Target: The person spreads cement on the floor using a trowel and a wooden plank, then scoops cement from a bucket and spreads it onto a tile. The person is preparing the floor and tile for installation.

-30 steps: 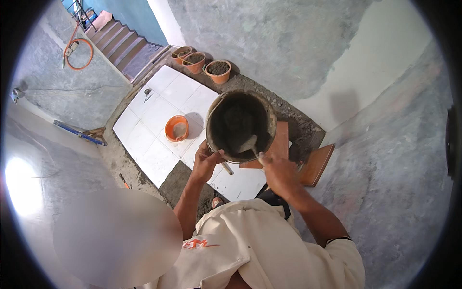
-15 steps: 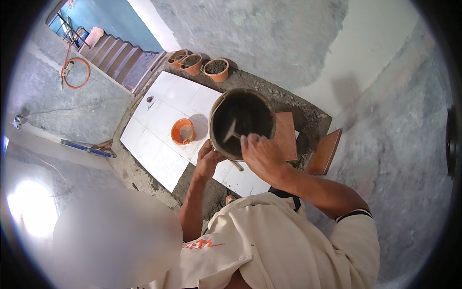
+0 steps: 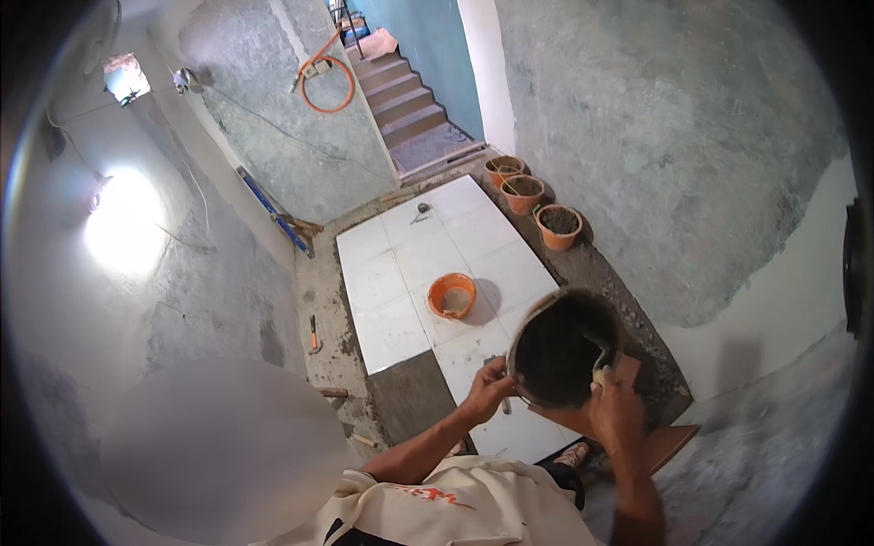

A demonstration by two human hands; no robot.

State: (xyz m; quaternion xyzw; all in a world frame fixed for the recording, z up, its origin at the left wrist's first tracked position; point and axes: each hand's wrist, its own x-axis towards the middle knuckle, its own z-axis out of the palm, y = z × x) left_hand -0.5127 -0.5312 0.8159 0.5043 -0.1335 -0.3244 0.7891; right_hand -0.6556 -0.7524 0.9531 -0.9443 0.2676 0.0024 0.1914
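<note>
My left hand [image 3: 492, 393] grips the left rim of a large dark bucket [image 3: 517, 348], which is tilted so that its opening faces me. Closed around the pale handle of a trowel [image 3: 598, 374], my right hand [image 3: 616, 414] is at the bucket's near right side. The trowel's metal end reaches over the opening, against the dark inside. What lies deep in the bucket is too dark to make out. Behind it, a small orange bucket [image 3: 433, 307] with greyish contents stands on the white floor tiles [image 3: 387, 305].
Three orange buckets [image 3: 558, 242] stand along the right wall, at least one filled with dark mortar or soil. Reddish-brown tiles [image 3: 669, 444] are near my right arm. A blue level [image 3: 273, 209] leans at the left wall. A hammer-like tool [image 3: 315, 335] lies on the left edge. Stairs [image 3: 405, 100] rise behind.
My view has swung, so the room and bucket sit differently in the picture. The trowel has gone from the bucket's middle to its right side. Both hands keep their hold.
</note>
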